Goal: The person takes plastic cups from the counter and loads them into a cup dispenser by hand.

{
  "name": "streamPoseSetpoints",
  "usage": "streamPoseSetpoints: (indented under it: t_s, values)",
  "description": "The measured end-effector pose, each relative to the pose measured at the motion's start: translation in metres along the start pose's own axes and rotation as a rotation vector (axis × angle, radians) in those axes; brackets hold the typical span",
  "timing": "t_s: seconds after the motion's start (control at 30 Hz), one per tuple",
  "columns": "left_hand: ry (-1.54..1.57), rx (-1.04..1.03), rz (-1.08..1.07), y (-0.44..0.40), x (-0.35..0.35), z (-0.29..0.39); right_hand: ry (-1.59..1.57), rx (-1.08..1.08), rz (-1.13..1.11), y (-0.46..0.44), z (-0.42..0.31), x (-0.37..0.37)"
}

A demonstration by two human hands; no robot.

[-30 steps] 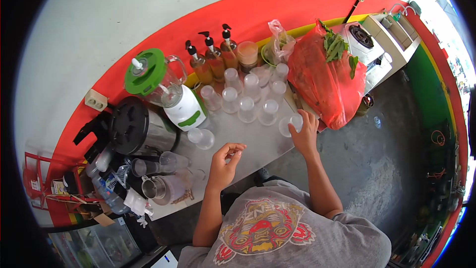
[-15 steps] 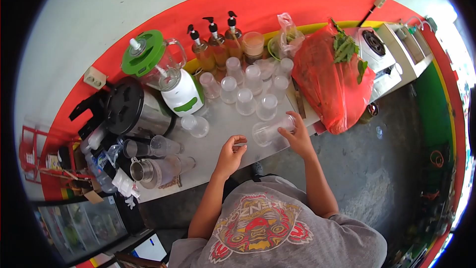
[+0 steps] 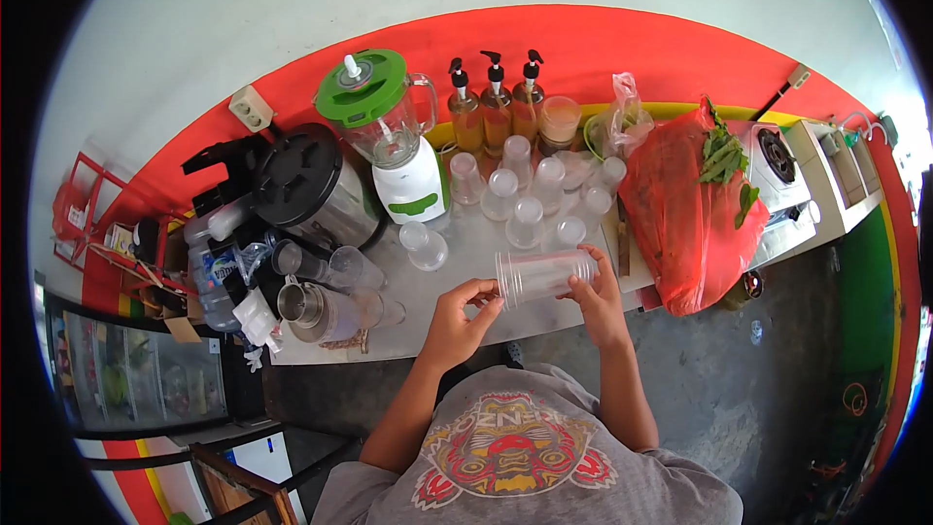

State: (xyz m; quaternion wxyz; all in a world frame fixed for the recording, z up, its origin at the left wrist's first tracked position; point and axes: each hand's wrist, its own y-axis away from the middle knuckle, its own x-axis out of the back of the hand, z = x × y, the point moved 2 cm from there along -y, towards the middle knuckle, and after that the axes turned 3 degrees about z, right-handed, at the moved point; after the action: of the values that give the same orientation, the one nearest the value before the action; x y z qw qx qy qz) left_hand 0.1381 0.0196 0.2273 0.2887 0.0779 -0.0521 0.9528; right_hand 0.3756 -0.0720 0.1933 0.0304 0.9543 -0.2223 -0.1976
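A clear plastic cup (image 3: 539,275) lies sideways in the air over the table's front edge, its mouth toward the left. Several lines near the rim could be nested cups; I cannot tell. My right hand (image 3: 600,306) is closed around its base end, thumb on the near side. At the rim, the fingers of my left hand (image 3: 465,319) are closed and pinch the lower edge. Beyond them, several upside-down plastic cups (image 3: 525,223) stand in a group. Another pair of small cups (image 3: 423,246) stands apart, nearer the blender.
A green-lidded blender (image 3: 408,180), several pump bottles (image 3: 496,112) and a red plastic bag (image 3: 685,219) with leaves line the table's back. Left are a black-lidded container (image 3: 301,175) and a steel-topped clear jug (image 3: 326,311). A stove (image 3: 773,160) stands far right.
My left hand has moved right and taken hold of the cup's rim. The cup is now raised and more level, still in my right hand. The whole view has shifted.
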Motion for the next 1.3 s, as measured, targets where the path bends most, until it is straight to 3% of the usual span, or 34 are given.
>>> streamPoseSetpoints:
  t_s: [0.17, 0.47, 0.63, 0.77, 0.87, 0.97, 1.03, 1.07, 1.13, 1.23, 1.3]
  values:
    - [0.008, -0.054, 0.075, 0.008, 0.009, 0.016, -0.043, 0.01, -0.046, -0.003, -0.004, -0.015]
    - [-0.106, 0.046, 0.261, 0.017, 0.012, 0.015, 0.07, 0.131, -0.123, 0.003, -0.013, -0.042]
    - [0.093, 0.039, 0.236, 0.015, 0.01, 0.02, 0.073, 0.12, -0.15, 0.005, 0.0, -0.048]
    - [0.035, 0.06, 0.207, 0.014, 0.015, 0.021, 0.038, 0.092, -0.101, 0.001, 0.006, -0.044]
    - [-0.026, -0.04, 0.289, 0.013, 0.021, 0.006, -0.042, 0.059, 0.004, -0.005, 0.015, -0.033]
    - [-0.109, -0.047, 0.497, 0.016, 0.036, -0.002, 0.073, 0.054, 0.14, -0.01, 0.019, -0.021]
    - [-0.058, -0.027, 0.537, 0.018, 0.047, -0.011, 0.595, 0.085, 0.188, -0.011, 0.018, -0.021]
    - [-0.009, -0.008, 0.583, 0.02, 0.052, -0.017, 0.594, 0.085, 0.191, -0.013, 0.027, -0.017]
    - [-0.014, -0.02, 0.585, 0.021, 0.059, -0.019, 0.906, 0.239, 0.11, -0.018, 0.056, -0.011]
    - [-0.03, 0.003, 0.594, 0.025, 0.062, -0.016, 1.058, 0.415, -0.043, -0.018, 0.08, -0.014]
    - [0.004, -0.009, 0.564, 0.026, 0.059, -0.014, 1.081, 0.359, -0.09, -0.02, 0.091, -0.019]
